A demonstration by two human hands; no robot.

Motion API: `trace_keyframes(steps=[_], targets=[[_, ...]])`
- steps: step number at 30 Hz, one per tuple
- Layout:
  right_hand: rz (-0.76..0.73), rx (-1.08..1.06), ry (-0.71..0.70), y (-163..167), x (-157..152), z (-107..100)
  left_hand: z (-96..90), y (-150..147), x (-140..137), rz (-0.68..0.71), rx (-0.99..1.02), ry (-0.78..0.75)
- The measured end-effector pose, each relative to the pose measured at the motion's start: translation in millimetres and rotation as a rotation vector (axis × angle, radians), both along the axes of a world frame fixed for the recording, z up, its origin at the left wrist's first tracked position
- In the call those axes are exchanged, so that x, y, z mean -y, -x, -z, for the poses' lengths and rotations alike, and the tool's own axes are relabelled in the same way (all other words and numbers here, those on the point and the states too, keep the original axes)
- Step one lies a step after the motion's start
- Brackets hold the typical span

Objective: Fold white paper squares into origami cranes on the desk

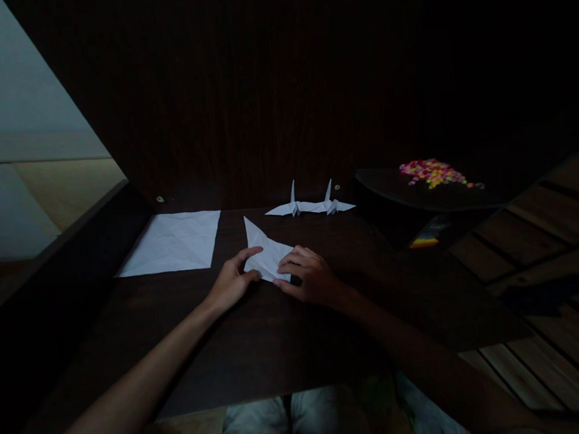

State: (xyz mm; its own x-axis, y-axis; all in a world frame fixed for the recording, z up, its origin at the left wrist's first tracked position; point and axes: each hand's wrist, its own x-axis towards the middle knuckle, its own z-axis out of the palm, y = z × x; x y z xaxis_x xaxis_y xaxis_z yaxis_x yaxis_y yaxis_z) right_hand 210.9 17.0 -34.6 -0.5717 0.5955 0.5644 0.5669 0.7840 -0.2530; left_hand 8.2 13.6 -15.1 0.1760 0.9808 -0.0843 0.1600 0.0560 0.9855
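Note:
A partly folded white paper lies on the dark wooden table between my hands, one sharp point aimed up and left. My left hand grips its left edge with thumb and fingers. At the right side, my right hand has its fingers on top of the paper and the thumb by its lower edge. Behind them stand two folded white paper cranes, wing to wing against the back panel. To the left rests a creased flat white sheet.
Small pink, yellow and red pieces are heaped on a dark rounded shelf at the right. A low side board bounds the table on the left, and a tall dark panel rises behind. Wooden slats show at far right.

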Motion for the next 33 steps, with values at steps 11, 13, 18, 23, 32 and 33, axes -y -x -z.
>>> trace_keyframes(steps=[11,13,18,23,32,33], targets=[[0.008,0.034,0.027,1.0,3.2,-1.5,3.4,1.8,-1.8,0.019,-0.106,-0.1],[0.008,0.036,0.024,0.9,2.2,0.3,4.7,2.4,-1.5,0.044,-0.199,-0.155],[-0.021,0.058,0.003,2.3,-0.1,4.7,6.4,2.6,2.1,0.055,-0.492,-0.35],[-0.03,0.042,0.011,4.6,2.1,0.5,8.0,2.5,3.4,0.022,-0.734,-0.501],[-0.005,-0.032,-0.031,7.1,6.9,-7.4,16.1,6.8,-2.0,0.152,-0.84,-0.586],[0.001,-0.041,-0.036,7.1,7.1,-7.9,16.9,7.4,-2.7,0.16,-0.843,-0.594]])
